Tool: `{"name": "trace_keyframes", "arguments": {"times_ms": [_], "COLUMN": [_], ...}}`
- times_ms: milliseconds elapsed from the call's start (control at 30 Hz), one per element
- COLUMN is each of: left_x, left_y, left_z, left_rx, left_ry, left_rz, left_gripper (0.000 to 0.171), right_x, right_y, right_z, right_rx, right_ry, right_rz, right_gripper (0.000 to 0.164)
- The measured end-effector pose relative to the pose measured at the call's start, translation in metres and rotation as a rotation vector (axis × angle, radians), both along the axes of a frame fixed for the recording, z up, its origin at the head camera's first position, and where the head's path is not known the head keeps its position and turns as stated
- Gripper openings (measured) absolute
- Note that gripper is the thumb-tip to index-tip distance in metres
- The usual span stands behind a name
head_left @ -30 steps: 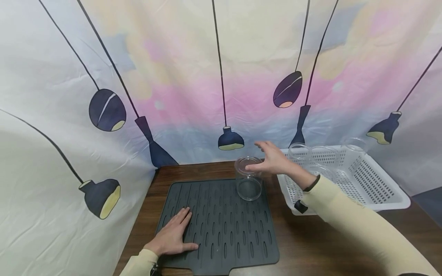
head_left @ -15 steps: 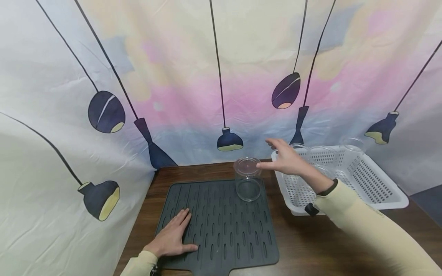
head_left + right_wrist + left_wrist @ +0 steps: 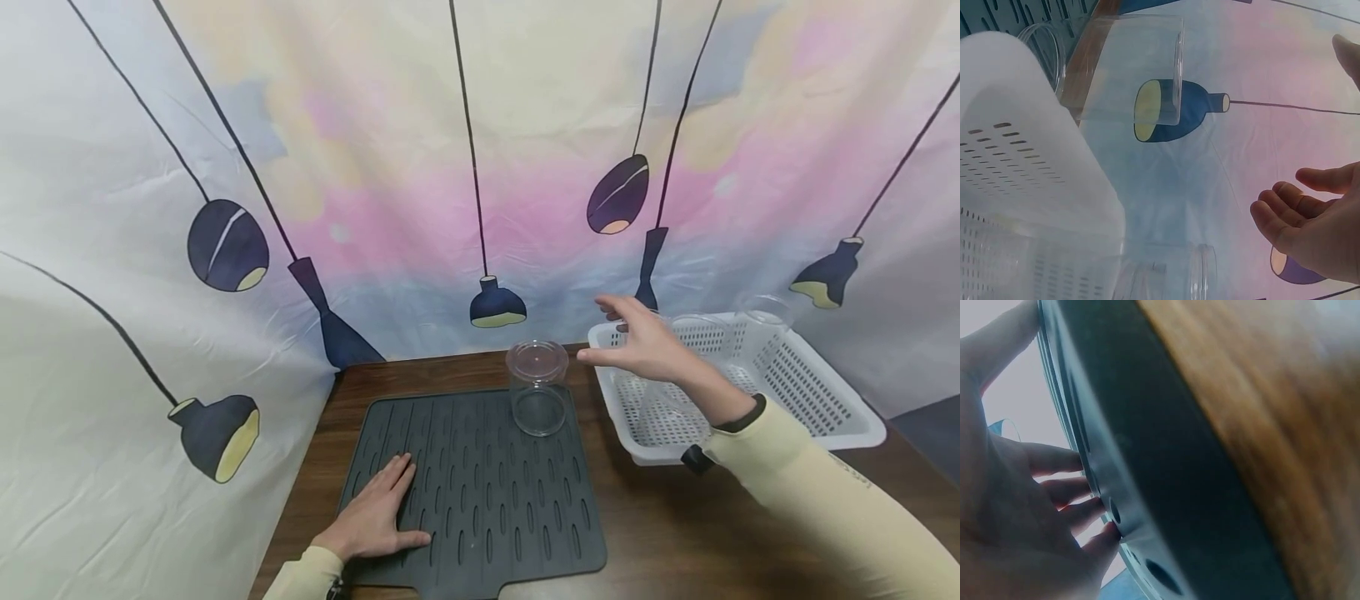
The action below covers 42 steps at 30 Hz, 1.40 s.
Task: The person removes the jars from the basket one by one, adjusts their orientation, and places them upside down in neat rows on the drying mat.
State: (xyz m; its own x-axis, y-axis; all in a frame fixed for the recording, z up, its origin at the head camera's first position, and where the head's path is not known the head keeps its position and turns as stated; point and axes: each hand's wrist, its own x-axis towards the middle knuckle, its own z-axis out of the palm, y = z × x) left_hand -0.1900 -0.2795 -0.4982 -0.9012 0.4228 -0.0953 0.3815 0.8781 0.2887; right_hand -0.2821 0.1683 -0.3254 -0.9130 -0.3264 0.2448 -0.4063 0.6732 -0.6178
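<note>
On the far right corner of the dark grey ribbed drying mat [image 3: 487, 492] stands a clear round jar [image 3: 538, 400], upright. My left hand [image 3: 375, 512] rests on the mat's left side, fingers straight and thumb spread. In the left wrist view, its fingertips [image 3: 1107, 537] touch the mat's slotted surface. My right hand [image 3: 647, 343] is held in the air over the left end of a white basket [image 3: 843, 437], fingers spread and nothing in them. A gap separates its thumb from the jar. From the right wrist, the jar [image 3: 1179, 56] shows beyond the basket wall.
Several clear containers [image 3: 765, 312] stand in the perforated basket, partly hidden by my right hand and forearm. Another clear container [image 3: 1207, 269] shows low in the right wrist view. A patterned cloth [image 3: 420, 208] hangs behind the brown wooden table [image 3: 637, 542].
My right hand has drawn away from the jar, moving right over the basket's left end. The jar stays on the mat. My left hand has not moved.
</note>
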Motion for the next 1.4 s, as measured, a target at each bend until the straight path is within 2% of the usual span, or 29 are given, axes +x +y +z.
{"name": "trace_keyframes", "arguments": {"times_ms": [267,633,1133,1400], "left_x": [-0.001,0.001,0.0,0.0], "left_y": [-0.001,-0.001,0.0,-0.001], "left_z": [-0.001,-0.002,0.0,-0.002], "left_rx": [-0.012,0.001,-0.007,-0.002], "left_ry": [-0.003,-0.015,-0.013,-0.008], "left_rz": [-0.001,0.002,0.0,0.006], "left_gripper": [0.109,0.11,0.11,0.11], "right_x": [0.002,0.015,0.027,0.031], "right_y": [0.011,0.036,0.062,0.074], "right_z": [-0.001,-0.005,-0.017,-0.024], "right_rx": [-0.074,-0.149,-0.173,-0.166], "right_ry": [-0.005,-0.011,-0.016,-0.054], "right_rz": [0.006,-0.032,-0.075,-0.117], "right_gripper": [0.092,0.091,0.097,0.102]}}
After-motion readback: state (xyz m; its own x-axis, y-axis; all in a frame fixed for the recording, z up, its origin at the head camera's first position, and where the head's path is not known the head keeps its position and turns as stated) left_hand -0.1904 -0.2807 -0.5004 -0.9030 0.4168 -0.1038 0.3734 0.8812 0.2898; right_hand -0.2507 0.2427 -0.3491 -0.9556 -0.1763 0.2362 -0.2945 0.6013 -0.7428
